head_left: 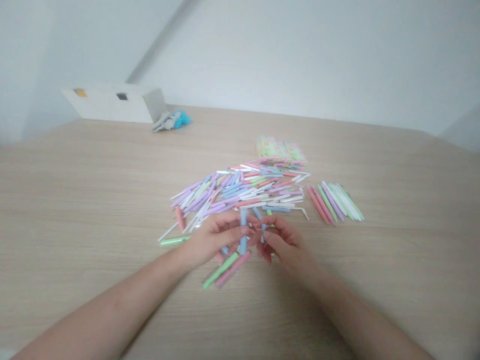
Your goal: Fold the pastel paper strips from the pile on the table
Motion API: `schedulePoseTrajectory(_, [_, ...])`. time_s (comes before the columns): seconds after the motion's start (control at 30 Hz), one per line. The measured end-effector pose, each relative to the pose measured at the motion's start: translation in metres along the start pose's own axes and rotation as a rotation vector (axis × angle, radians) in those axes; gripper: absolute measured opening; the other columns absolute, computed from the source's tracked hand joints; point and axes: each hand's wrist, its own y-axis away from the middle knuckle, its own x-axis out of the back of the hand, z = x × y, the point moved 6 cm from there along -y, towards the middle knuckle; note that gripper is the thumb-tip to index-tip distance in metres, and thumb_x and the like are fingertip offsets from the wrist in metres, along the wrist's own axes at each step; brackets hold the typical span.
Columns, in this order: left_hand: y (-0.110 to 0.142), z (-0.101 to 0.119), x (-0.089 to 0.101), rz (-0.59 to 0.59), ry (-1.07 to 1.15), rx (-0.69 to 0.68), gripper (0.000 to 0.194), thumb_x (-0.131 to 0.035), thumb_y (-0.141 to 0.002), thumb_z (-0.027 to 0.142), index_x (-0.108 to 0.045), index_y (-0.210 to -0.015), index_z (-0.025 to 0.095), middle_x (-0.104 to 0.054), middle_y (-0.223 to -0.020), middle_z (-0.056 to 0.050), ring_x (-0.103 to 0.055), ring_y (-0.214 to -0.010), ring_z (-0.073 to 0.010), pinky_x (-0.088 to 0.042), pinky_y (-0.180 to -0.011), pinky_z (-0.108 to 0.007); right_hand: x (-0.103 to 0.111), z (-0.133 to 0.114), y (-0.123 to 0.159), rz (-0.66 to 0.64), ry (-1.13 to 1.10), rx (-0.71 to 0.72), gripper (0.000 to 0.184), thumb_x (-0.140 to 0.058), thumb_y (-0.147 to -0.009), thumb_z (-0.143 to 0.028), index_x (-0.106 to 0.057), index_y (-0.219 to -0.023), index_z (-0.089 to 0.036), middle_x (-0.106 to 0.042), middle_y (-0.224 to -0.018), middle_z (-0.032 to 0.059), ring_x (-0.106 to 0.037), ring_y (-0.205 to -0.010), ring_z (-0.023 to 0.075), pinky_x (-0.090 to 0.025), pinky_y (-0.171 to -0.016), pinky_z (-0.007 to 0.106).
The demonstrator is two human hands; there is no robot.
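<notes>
Pale blue stick (243, 232): upright between my hands, held at my left fingertips, its lower end reaching down toward the table; it looks like rolled paper, though I can't be sure from here.

Left hand (215, 239): closed to a pinch, fingers curled in, gripping the pale blue stick.

Right hand (283, 245): also curled, gripping a second blue stick (263, 232) between my fingers (my fingers hide most of its lower half). It sits just beside the first stick, and my two hands nearly touch.

Under my hands: a green stick (220, 270) and a pink stick (233, 269) lying side by side on the wood, just below my left hand.

Loose pile (240, 192): pastel sticks in purple, blue, white, pink and green, crossing each other just beyond my hands. A few have bent ends.

Lone stick: a green stick (174, 240) lies at the pile's near edge, left of my left hand.

Neat row (333, 202): pink, green, purple and white sticks laid nearly parallel, right of the pile.

Far side: a stack of green and pink packets (281, 151) behind the pile; farther back, a white box (112, 106) with two small openings, then a grey cloth (161, 122) and a blue plush piece (183, 119).

Surface: a light wood-grain table (75, 200) against a white wall (300, 60).
</notes>
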Motion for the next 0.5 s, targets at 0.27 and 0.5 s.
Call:
schedulePoseTrajectory(0.27, [-0.0045, 0.0058, 0.0008, 0.058, 0.239, -0.08, 0.023, -0.067, -0.077, 0.025, -0.058, -0.094, 0.012, -0.065, -0.073, -0.003, -0.056, -0.044, -0.0068, -0.045, -0.038, -0.013, 0.0056, 0.0038, -0.0007, 0.041, -0.03, 0.014, 0.016, -0.054, -0.077, -0.018, -0.054, -0.093, -0.021, -0.064, -0.062, -0.0035, -0.052, -0.047, 0.0082, -0.039, -0.042, 0.019])
schedulePoseTrajectory(0.5, [-0.0046, 0.0077, -0.0009, 0.011, 0.274, -0.105, 0.036, -0.066, -0.078, 0.021, -0.054, -0.112, 0.015, -0.067, -0.079, -0.003, -0.058, -0.046, -0.0068, -0.047, -0.04, -0.014, 0.003, 0.0016, 0.0021, -0.023, -0.048, 0.011, 0.021, -0.054, -0.082, -0.021, -0.055, -0.102, -0.022, -0.067, -0.067, -0.0017, -0.057, -0.053, 0.0101, -0.043, -0.049, 0.023])
